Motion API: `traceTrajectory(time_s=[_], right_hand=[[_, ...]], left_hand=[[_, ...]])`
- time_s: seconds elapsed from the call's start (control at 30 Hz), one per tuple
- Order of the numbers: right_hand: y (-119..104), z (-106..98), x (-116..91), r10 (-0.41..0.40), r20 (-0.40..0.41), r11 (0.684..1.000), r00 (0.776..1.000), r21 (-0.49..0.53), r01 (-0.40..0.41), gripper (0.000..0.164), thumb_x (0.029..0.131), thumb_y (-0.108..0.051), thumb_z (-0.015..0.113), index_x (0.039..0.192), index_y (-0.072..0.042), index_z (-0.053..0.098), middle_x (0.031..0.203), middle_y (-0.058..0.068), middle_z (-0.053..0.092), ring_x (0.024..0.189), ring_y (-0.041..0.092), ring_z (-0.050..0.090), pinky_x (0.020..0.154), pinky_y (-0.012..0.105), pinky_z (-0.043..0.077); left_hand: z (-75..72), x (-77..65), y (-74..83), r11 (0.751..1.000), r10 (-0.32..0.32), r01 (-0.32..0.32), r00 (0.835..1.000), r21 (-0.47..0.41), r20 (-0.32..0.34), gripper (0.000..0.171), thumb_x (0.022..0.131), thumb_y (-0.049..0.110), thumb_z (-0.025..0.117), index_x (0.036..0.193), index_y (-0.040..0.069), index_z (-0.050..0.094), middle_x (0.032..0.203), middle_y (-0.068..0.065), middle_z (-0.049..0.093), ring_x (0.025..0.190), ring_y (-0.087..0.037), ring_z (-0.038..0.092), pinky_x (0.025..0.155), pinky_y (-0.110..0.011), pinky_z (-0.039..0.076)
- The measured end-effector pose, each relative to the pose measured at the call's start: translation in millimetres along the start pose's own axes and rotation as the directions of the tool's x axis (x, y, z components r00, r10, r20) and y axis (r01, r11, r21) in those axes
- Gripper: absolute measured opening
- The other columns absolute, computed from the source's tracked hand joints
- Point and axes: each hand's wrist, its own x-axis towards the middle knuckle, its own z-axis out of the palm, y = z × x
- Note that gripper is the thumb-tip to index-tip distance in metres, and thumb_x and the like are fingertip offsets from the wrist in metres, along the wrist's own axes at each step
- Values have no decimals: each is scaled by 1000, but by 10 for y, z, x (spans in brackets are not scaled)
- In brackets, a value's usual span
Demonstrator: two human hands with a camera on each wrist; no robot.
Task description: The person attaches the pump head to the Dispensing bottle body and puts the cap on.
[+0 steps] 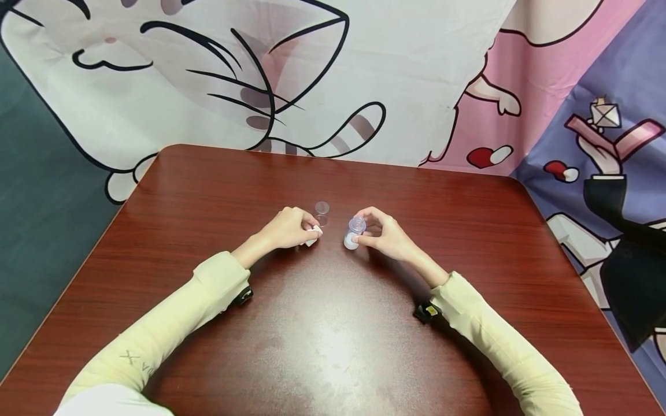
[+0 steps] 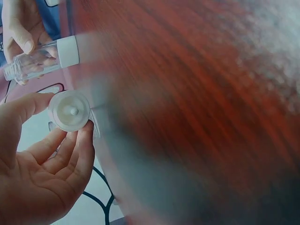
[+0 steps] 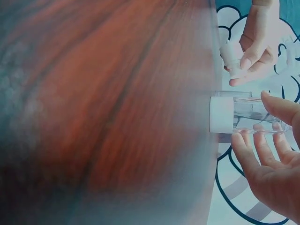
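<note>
My left hand [image 1: 289, 227] pinches a small white pump piece [image 2: 70, 110] between thumb and fingers. The piece is round, with a little nub in the middle of its end. To its right, my right hand [image 1: 387, 234] holds a clear bottle [image 1: 356, 224] between thumb and fingertips. A white band [image 3: 221, 115] covers the bottle's lower end, which is down at the table. At the other end the threaded neck [image 2: 10, 71] is uncovered. The bottle stands nearly upright, a short gap away from the pump piece.
Beyond the left fingertips a clear, cup-like cap [image 1: 322, 208] stands on the brown wooden table [image 1: 322, 300]. Behind the table's far edge hangs a cartoon-printed cloth [image 1: 416, 69]. Each wrist wears a small black camera, the right one [image 1: 426, 312] close above the tabletop.
</note>
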Motion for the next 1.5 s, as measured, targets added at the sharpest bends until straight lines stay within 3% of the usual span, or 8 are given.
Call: traceTrajectory(time_s=[0.1,0.23,0.37,0.47,0.7,0.83,1.07,1.5], right_hand=[[-120,-1,-39,1,4,1000,1000,-6,-1,39,81,5,71,115,7,52,108,23,60,100,33,62,94,48,52],[-131,3,-40,-3,2,1000,1000,-4,3,39,81,5,71,115,8,52,108,24,61,99,33,62,93,48,52],[32,3,14,-10,-5,1000,1000,6,10,40,80,6,71,116,7,52,108,24,60,100,34,62,94,49,51],[150,3,47,-16,-10,1000,1000,14,16,42,80,4,73,116,5,52,109,22,61,100,31,62,94,45,52],[191,-5,47,-43,-10,999,999,32,44,42,79,0,75,114,1,53,107,19,62,96,22,63,89,33,55],[191,-4,47,-43,-14,999,999,25,43,41,79,0,75,114,0,53,107,18,62,97,22,63,90,33,55],[188,3,52,-42,-14,999,999,25,42,41,79,0,76,114,2,54,108,19,62,98,27,63,90,39,55],[208,-8,58,-49,-14,999,999,15,49,41,79,1,75,114,1,54,108,18,62,99,26,62,89,38,55]], left_hand=[[1,0,-3,1000,1,-1,1000,-16,-2,22,84,24,67,99,10,74,81,-2,73,51,-5,60,68,-27,53],[-9,5,-2,1000,-3,3,1000,-30,-10,20,83,25,69,96,11,75,85,-2,74,68,-8,66,73,-28,54],[-17,18,5,999,-16,15,1000,-45,-23,20,83,26,71,94,11,76,88,-3,74,80,-11,67,73,-27,53],[-14,20,16,996,-24,23,1000,-87,-15,20,83,25,72,95,10,75,88,-4,74,77,-10,66,69,-23,51],[-4,19,88,984,-46,43,999,-174,-11,21,82,26,74,97,10,75,87,-2,75,74,-7,65,65,-18,49],[-8,23,126,979,-58,54,998,-194,-15,23,82,26,74,99,10,75,88,-4,74,75,-9,65,64,-18,49],[-20,7,170,951,-82,86,996,-298,26,31,84,23,73,110,5,72,97,-10,72,75,-9,65,65,-22,56],[-20,-1,196,935,-100,90,995,-343,-12,27,85,23,71,106,5,72,93,-10,72,73,-8,65,67,-24,57]])
